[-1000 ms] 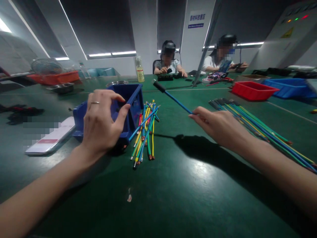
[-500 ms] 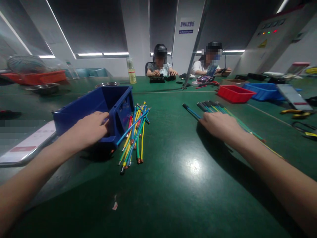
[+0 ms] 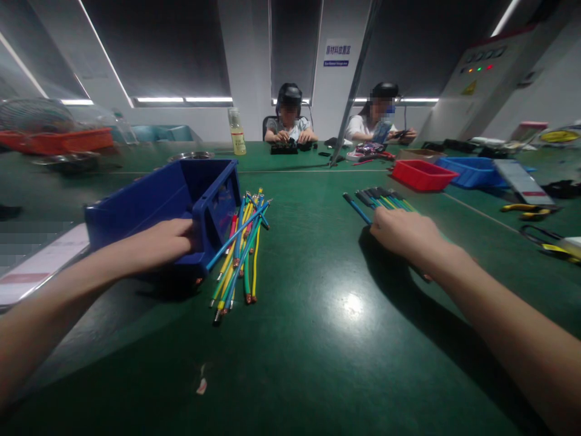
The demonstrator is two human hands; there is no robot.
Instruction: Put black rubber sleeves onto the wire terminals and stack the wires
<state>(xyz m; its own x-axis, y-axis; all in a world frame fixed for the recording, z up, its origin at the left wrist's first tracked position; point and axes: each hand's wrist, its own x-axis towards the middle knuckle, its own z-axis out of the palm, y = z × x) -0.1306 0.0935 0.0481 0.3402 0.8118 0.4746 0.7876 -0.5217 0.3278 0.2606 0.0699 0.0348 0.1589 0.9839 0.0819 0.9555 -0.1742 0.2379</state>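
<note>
My left hand (image 3: 169, 237) reaches over the low side of a dark blue plastic bin (image 3: 215, 206); its fingertips are hidden behind the bin's front wall. Right of the bin lies a loose pile of cut wires (image 3: 247, 254), yellow, green, blue and red, with bare copper or metal ends. Across the table, my right hand (image 3: 403, 233) is closed around a blue wire (image 3: 358, 209) with a black sleeve on its far end. Beside that hand, several black-sleeved wires (image 3: 376, 195) lie in a row, partly covered by it.
A red tray (image 3: 424, 175) and a light blue tray (image 3: 472, 172) stand at the back right, near yellow-handled pliers (image 3: 526, 212). A bottle (image 3: 236, 132) stands on the far side. Two people sit across the green table (image 3: 290, 339). A phone-like slab (image 3: 40, 269) lies left.
The view has shifted slightly. My left hand has moved a little inside the bin. My right hand has slid slightly nearer the row of sleeved wires, with the blue wire still in it.
</note>
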